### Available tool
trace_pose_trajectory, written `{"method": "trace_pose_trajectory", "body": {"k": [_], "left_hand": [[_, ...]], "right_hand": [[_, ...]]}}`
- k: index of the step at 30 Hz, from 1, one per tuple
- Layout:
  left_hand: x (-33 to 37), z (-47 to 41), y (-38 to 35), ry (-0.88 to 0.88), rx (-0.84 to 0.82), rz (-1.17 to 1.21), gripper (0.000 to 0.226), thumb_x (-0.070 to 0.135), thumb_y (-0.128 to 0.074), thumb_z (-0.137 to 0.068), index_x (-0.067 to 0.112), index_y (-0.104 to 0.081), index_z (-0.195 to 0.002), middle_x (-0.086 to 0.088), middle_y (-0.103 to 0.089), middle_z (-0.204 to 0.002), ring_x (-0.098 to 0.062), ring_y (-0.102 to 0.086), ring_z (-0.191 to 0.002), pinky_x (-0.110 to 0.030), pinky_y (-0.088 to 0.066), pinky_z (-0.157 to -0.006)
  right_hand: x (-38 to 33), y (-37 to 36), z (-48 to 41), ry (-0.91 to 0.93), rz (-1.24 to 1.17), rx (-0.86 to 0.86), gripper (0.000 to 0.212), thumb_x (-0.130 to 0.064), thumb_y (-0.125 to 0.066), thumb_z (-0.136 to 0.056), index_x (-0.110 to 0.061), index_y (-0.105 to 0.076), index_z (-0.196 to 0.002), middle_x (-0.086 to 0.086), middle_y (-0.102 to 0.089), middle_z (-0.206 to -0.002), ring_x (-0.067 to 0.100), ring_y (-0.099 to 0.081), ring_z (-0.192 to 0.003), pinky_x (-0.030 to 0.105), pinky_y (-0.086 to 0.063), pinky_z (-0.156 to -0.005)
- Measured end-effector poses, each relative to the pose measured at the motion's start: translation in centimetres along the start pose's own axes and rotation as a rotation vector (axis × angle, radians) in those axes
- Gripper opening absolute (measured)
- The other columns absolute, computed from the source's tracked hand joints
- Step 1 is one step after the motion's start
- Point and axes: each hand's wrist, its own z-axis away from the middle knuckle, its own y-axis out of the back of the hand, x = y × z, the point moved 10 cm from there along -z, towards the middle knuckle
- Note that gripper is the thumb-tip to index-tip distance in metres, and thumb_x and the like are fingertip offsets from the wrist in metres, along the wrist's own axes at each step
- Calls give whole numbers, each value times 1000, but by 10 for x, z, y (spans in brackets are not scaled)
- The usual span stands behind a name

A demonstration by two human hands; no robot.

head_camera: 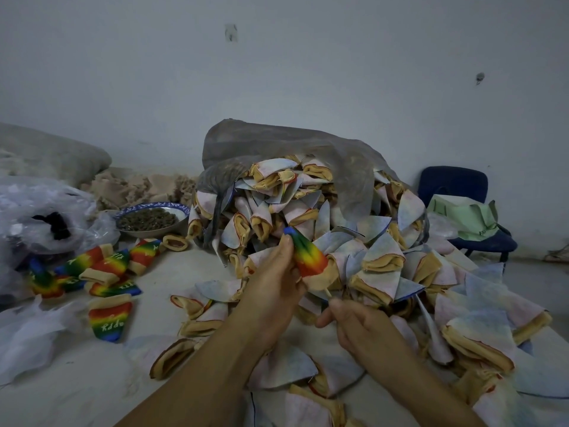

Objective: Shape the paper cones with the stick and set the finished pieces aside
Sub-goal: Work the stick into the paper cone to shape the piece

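Left hand (271, 278) closed around a rainbow cone (304, 254), thumb pressed near its blue tip, red wide end pointing down toward the right. Right hand (360, 328) clenched on a thin stick (327, 292), only a short pale piece of it visible between the fist and the open beige mouth of the cone, apparently entering inside; how deep, cannot tell. Both hands held above a white surface (70, 383), maybe floor or table, not clear. Just behind the hands, a big heap of unturned cones (308, 211), pale bluish-pink outside with beige folded edges, spilling out of a grey plastic bag (277, 143) and spreading toward the lower right corner. On the left, well apart from the heap, a small group of finished rainbow pieces (92, 272) lying flat, some with white letters, one more finished piece (109, 318) closer to the camera. Behind that group, a bowl with blue rim (181, 208) full of small dark bits, beside a crumpled clear plastic bag (46, 217) with something black inside. Further back, beige fluffy scraps (135, 186) along the white wall (308, 72). At right, near the wall, a dark blue chair (455, 186) carrying a light green bag (465, 214).
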Motion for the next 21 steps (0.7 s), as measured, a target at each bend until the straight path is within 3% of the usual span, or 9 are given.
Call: {"method": "trace_pose_trajectory", "body": {"k": [3, 5, 8, 11, 17, 21], "left_hand": [[10, 3, 13, -103, 169, -214, 35, 42, -45, -97, 16, -64, -108, -8, -69, -102, -22, -66, -99, -35, -51, -85], [20, 9, 24, -193, 332, -483, 29, 44, -39, -102, 26, -59, -91, 0, -58, -82, -13, -59, -79, -26, -44, -68], [37, 18, 22, -347, 421, -709, 27, 37, -33, -105, 29, -47, -83, 2, -48, -76, 3, -51, -64, -14, -39, -53], [45, 22, 18, -457, 437, -819, 26, 39, -30, -103, 29, -43, -83, 0, -46, -74, 3, -46, -60, -13, -38, -52], [45, 24, 14, -487, 385, -777, 39, 65, -33, -83, 29, -47, -86, 1, -51, -74, -2, -49, -62, -22, -43, -58], [42, 26, 23, -442, 447, -665, 44, 61, -37, -86, 20, -53, -89, -16, -60, -86, -19, -60, -77, -38, -50, -68]], "right_hand": [[0, -1, 1, 3, 76, 10, 40, -57, -42, -82, -27, -66, -75, -9, -37, -45, 3, -36, -44, 17, -31, -46], [0, 0, 0, 12, 189, 35, 35, -51, -41, -89, -29, -63, -73, -11, -45, -48, 1, -42, -48, 21, -35, -53], [-5, -3, 1, 51, 326, 63, 33, -48, -41, -92, -27, -59, -74, -15, -55, -60, 0, -48, -55, 26, -35, -54], [-17, -5, 2, 138, 366, 118, 50, -60, -37, -81, -12, -52, -73, 4, -51, -70, 7, -43, -53, 31, -35, -53], [-24, -8, 6, 175, 436, 172, 39, -64, -26, -80, -31, -43, -68, -14, -54, -68, 8, -50, -62, 26, -36, -54], [-32, -21, 10, 240, 554, 153, 35, -49, -30, -93, -22, -52, -92, -9, -48, -58, -3, -51, -68, 16, -36, -55]]}}
